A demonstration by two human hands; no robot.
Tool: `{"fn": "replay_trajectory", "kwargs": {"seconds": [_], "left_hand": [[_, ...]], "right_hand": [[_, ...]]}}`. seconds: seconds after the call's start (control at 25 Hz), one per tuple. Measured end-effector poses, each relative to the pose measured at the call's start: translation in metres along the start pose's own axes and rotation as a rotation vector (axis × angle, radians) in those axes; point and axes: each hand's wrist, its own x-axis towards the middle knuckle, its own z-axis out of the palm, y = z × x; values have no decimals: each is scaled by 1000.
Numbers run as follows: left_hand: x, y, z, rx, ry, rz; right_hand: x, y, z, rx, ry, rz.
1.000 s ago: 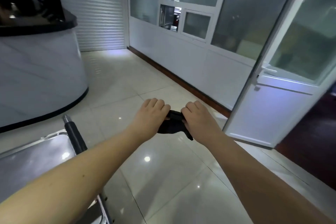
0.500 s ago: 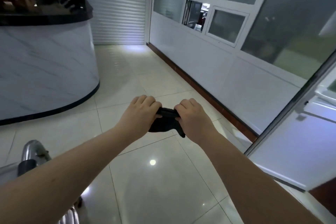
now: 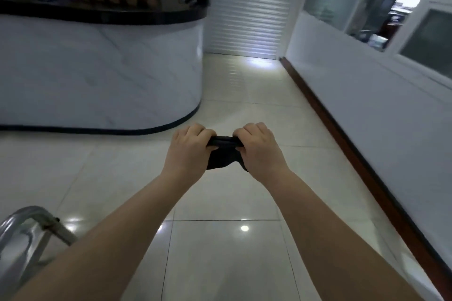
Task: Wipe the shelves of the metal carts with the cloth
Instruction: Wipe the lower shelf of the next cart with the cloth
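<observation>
A small black cloth (image 3: 223,154) hangs bunched between both hands, out in front of me above the tiled floor. My left hand (image 3: 189,151) grips its left end with curled fingers. My right hand (image 3: 259,149) grips its right end the same way, knuckles up. Only a corner of a metal cart (image 3: 31,227) shows at the bottom left: a curved steel handle tube and part of the frame. Its shelves are out of view.
A curved white marble counter (image 3: 102,76) with a black top stands at the left. A white wall with windows (image 3: 381,95) and a dark skirting runs along the right. A rolling shutter (image 3: 247,7) closes the far end of the glossy tiled floor (image 3: 244,203).
My view has swung left: the glass door has left the frame and the counter fills the left. The cart's shelf has dropped out of view. Both hands keep their grip on the cloth.
</observation>
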Motion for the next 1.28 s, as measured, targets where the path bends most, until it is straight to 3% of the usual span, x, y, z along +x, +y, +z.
{"fn": "replay_trajectory", "kwargs": {"seconds": [0.16,0.36,0.64,0.92,1.28], "left_hand": [[16,-48,23,91,-3,-238],[43,-145,5,255,149,-551],[109,-316,-29,361,298,-738],[158,-442,-56,419,403,-892],[176,-613,-131,737,621,-1213]], "right_hand": [[79,17,71,241,-50,-138],[197,-40,154,428,-87,-396],[378,-134,251,502,-136,-599],[510,-216,329,602,-140,-714],[667,-400,434,779,-199,-1114]]}}
